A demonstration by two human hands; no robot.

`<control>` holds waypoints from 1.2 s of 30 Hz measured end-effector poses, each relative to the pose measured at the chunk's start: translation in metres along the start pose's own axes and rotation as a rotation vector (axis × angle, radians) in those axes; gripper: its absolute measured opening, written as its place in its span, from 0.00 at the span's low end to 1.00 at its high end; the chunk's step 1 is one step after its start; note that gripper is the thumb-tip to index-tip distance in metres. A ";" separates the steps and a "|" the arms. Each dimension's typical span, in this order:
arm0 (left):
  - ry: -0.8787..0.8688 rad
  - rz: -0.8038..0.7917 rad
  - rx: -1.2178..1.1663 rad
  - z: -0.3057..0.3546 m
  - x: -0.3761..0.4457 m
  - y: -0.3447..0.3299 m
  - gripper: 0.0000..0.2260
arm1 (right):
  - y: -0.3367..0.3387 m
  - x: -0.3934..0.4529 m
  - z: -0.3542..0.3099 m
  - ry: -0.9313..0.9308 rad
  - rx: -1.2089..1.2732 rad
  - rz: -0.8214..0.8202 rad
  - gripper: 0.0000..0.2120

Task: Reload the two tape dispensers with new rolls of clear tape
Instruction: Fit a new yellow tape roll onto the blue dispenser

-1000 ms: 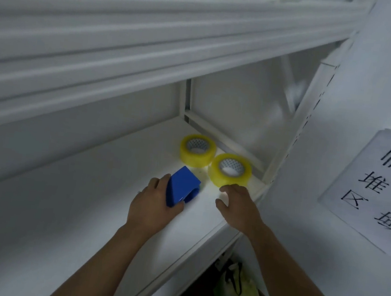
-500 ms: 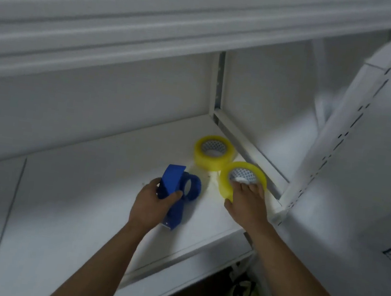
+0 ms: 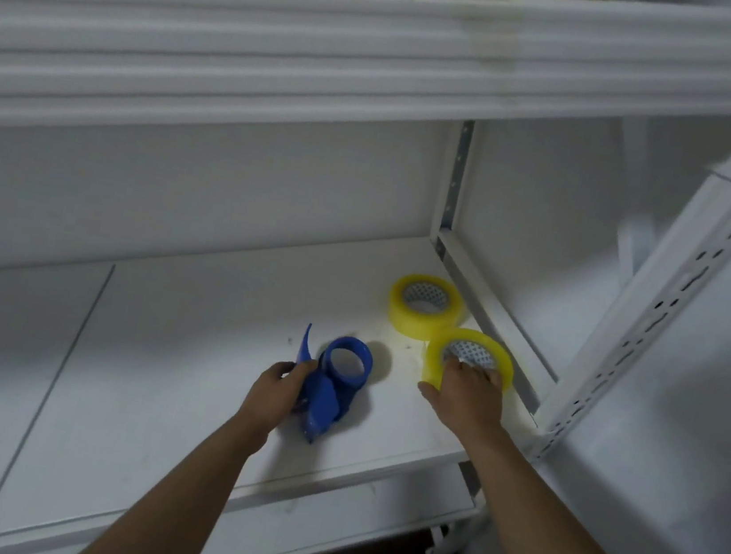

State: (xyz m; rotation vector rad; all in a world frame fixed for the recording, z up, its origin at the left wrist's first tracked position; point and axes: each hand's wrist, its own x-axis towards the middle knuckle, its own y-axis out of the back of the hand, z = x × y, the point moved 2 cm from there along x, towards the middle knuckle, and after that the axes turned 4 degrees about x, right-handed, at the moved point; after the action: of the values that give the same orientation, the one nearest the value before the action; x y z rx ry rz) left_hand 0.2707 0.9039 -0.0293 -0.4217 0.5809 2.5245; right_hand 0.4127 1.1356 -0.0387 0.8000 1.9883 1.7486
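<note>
Two yellowish tape rolls on white shelf [image 3: 187, 346], right corner: far roll [image 3: 426, 307] flat, near roll [image 3: 469, 359] tilted, gripped by our right hand [image 3: 466, 394]. Left hand [image 3: 277, 388] holds blue tape dispenser [image 3: 332, 388]. Perforated upright [image 3: 656, 310] just beside.

Two bare forearms come up from the bottom edge of the head view; neither shows a sleeve, cuff, watch, band or glove anywhere along its visible length; the left hand [image 3: 276, 393] is bare, with no ring to be seen on the fingers that show; the right hand [image 3: 469, 395] is likewise bare and unadorned; the light is dim, so finer marks on the nails or knuckles cannot be made out.
</note>
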 end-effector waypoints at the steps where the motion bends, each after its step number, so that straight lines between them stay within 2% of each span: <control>1: 0.004 -0.001 0.006 0.000 -0.002 0.002 0.19 | -0.001 0.000 -0.002 -0.008 -0.015 0.003 0.32; 7: -0.025 0.031 0.106 -0.005 -0.002 0.017 0.12 | 0.004 -0.001 -0.009 -0.034 0.053 0.083 0.31; 11: -0.065 0.055 0.160 -0.003 -0.001 0.020 0.11 | 0.020 -0.005 -0.022 0.032 0.177 0.133 0.24; 14: -0.141 0.182 0.220 0.001 -0.003 0.019 0.18 | 0.030 -0.012 -0.032 0.085 0.313 0.121 0.24; 16: -0.249 0.258 0.231 0.011 -0.008 0.018 0.17 | 0.035 -0.019 -0.039 0.130 0.457 0.093 0.23; 18: -0.342 0.266 0.212 0.026 -0.015 0.013 0.15 | 0.044 -0.026 -0.048 0.157 0.656 0.035 0.21; 20: -0.428 0.238 0.172 0.042 -0.024 0.008 0.16 | 0.057 -0.032 -0.056 0.175 0.879 -0.046 0.14; 22: -0.537 0.202 0.155 0.057 -0.033 0.004 0.21 | 0.067 -0.037 -0.060 0.187 1.085 -0.127 0.11; 26: -0.694 0.083 0.205 0.078 -0.043 0.001 0.31 | 0.076 -0.037 -0.058 0.123 1.373 -0.195 0.16; 30: -0.611 -0.122 0.212 0.083 -0.047 0.002 0.32 | 0.082 -0.032 -0.051 -0.017 1.460 -0.068 0.25; 33: -0.486 -0.317 0.186 0.083 -0.056 -0.004 0.32 | 0.084 -0.028 -0.042 -0.175 1.606 -0.085 0.21; 36: -0.503 -0.449 0.202 0.085 -0.064 -0.012 0.28 | 0.087 -0.024 -0.035 -0.210 1.720 -0.179 0.14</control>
State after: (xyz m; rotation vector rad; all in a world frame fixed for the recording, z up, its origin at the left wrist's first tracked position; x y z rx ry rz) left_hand 0.3148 0.9278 0.0657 0.1474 0.4707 2.0055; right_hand 0.4244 1.0991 0.0501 1.0112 2.8829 -0.5410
